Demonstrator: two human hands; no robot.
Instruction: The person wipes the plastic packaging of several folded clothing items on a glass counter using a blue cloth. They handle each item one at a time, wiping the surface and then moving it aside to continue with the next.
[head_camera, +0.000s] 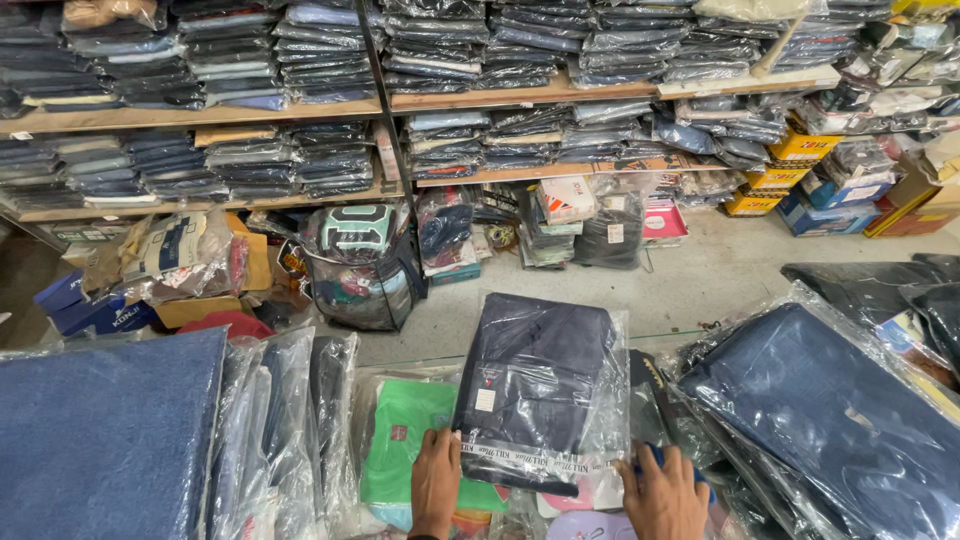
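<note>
We note the left hand (436, 482) laid flat with fingers together and the right hand (664, 496) spread, both on the near edge of a dark navy bagged garment (535, 385) atop a green packet (405, 445), bagged stacks crowding both sides

hands (550, 490) cut off at wrists by bottom edge, green packet (410, 440) partly covered by dark packet (535, 390)

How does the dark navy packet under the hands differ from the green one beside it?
The dark navy garment in a clear plastic bag lies on top, fully shown; the green garment in a clear plastic bag lies lower, partly covered. The navy has a printed tape strip; the green shows none. Both are folded and bagged.
</note>
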